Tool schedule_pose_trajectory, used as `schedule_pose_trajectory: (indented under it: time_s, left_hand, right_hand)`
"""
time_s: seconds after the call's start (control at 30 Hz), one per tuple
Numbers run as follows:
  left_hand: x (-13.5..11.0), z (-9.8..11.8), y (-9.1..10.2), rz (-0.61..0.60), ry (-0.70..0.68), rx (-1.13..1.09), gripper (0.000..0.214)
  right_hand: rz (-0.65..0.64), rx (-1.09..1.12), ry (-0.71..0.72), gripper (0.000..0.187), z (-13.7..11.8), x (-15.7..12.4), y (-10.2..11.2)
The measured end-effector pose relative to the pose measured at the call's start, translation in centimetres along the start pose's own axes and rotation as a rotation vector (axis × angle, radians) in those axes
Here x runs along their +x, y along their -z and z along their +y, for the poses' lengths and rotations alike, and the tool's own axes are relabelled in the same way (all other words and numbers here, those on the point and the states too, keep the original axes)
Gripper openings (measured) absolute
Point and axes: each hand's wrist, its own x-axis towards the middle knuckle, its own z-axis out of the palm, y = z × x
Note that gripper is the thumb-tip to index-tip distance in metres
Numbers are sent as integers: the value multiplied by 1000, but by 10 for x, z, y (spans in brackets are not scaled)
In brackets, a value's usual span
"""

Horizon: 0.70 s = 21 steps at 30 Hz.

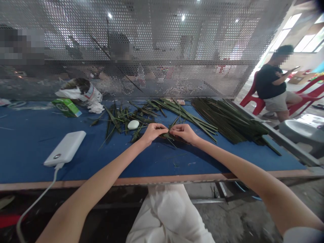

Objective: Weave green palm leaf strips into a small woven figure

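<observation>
Left hand (152,132) and right hand (184,131) meet at centre of worktop (30,141). Fingers of both are pressed together, pinching a folded leaf strip (169,136); fold detail unclear, poss. woven. Strip is between the hands, just above the blue surface. Loose strips (121,118) lie behind, leaf bundle (227,119) to the right. Power bank (65,148) w/ cable at left, well apart.
</observation>
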Motion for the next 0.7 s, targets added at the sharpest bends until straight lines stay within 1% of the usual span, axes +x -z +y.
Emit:
schedule_pose_trajectory:
  time_s: [0.23,0.33,0.43,0.6,0.7]
  left_hand:
    - [1,-3,1,-15,1,-25,16]
    - [1,-2,0,-9,1,-37,15]
    - [0,0,-1,2,34,-67,15]
    - [0,1,-2,-1,94,-180,17]
    - [0,2,-2,-17,111,-186,19]
  right_hand:
    - [9,-20,23,35,-1,-1,0]
    - [11,-29,4,37,-2,-1,0]
    - [17,-39,-6,38,-2,-1,0]
    - [29,-52,3,39,-2,-1,1]
    - [35,-52,-9,39,2,1,3]
